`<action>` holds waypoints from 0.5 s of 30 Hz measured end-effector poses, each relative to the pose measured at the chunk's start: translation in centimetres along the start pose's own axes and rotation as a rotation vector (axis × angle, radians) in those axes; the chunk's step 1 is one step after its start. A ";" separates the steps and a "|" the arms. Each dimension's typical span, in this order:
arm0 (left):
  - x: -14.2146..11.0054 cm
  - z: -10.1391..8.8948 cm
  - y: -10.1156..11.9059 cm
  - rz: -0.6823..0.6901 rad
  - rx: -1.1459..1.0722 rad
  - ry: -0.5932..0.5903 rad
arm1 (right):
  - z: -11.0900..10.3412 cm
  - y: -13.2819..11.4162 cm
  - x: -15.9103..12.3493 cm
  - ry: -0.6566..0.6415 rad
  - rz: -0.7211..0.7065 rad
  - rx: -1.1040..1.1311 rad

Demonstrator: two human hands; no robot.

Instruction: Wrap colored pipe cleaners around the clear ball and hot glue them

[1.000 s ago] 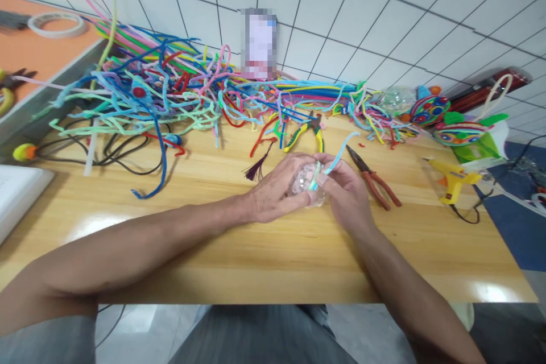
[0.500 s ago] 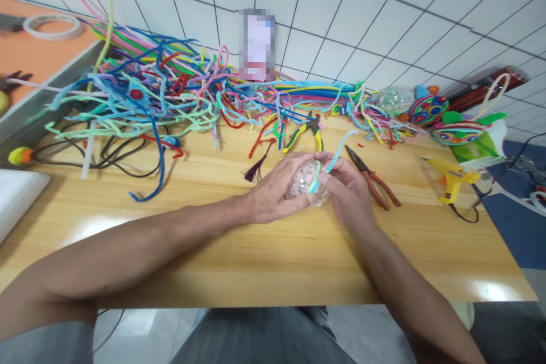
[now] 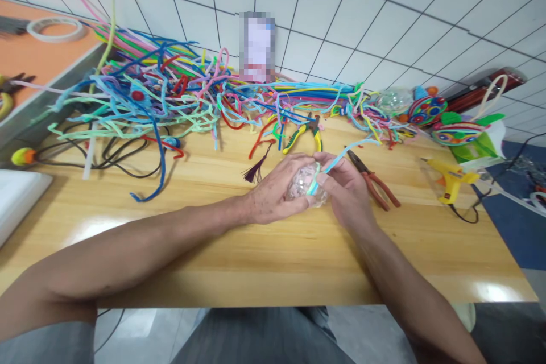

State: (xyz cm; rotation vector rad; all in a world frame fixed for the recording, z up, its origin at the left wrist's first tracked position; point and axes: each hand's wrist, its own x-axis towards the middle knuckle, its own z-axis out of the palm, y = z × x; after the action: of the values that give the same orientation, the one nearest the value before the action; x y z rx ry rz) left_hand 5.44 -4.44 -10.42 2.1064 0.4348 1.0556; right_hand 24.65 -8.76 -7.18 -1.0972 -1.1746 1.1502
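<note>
A clear plastic ball (image 3: 300,182) sits between my hands above the table, with a green strip and a light blue pipe cleaner (image 3: 347,151) against its right side. My left hand (image 3: 273,190) is wrapped round the ball from the left, thumb along its lower side. My right hand (image 3: 347,187) pinches the blue pipe cleaner against the ball with thumb and fingers; its free end sticks out up and to the right. Some of the right fingertips are hidden behind the ball. Orange-handled pliers (image 3: 375,182) lie just right of my right hand.
Yellow-green nippers (image 3: 303,133) and a dark tassel (image 3: 256,169) lie beyond my hands. A tangled heap of pipe cleaners (image 3: 170,91) runs along the wall below a phone (image 3: 257,45). On the right are a yellow glue gun (image 3: 452,179), another clear ball (image 3: 393,101) and colourful ornaments (image 3: 426,109).
The free end of the light blue pipe cleaner has swung lower and farther right, and more of its length shows. Both hands have kept nearly the same place on the ball.
</note>
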 end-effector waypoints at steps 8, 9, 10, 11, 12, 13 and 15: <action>0.5 -0.2 2.2 -0.273 0.055 0.001 | -0.2 0.0 0.1 -0.002 0.079 -0.017; 0.6 -0.4 2.3 -0.288 0.043 -0.015 | -0.3 0.0 0.1 -0.007 0.081 -0.021; 0.6 -0.4 2.3 -0.282 0.028 -0.026 | -0.5 -0.1 0.2 -0.013 0.079 -0.025; 0.7 -0.5 2.3 -0.265 0.015 -0.026 | -0.7 -0.2 0.2 -0.017 0.069 -0.030; 0.7 -0.5 2.1 -0.240 0.005 -0.021 | -0.9 -0.2 0.3 -0.018 0.053 -0.036; 0.7 -0.5 1.9 -0.215 0.001 -0.015 | -1.0 -0.2 0.3 -0.017 0.037 -0.043; 0.7 -0.5 1.5 -0.171 -0.002 -0.005 | -1.2 -0.3 0.3 -0.009 0.010 -0.060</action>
State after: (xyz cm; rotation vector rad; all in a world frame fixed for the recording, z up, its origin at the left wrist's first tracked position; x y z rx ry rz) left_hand 5.45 -4.86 -8.71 2.0296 0.5996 0.9509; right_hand 25.90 -8.52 -6.94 -1.1458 -1.2180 1.1351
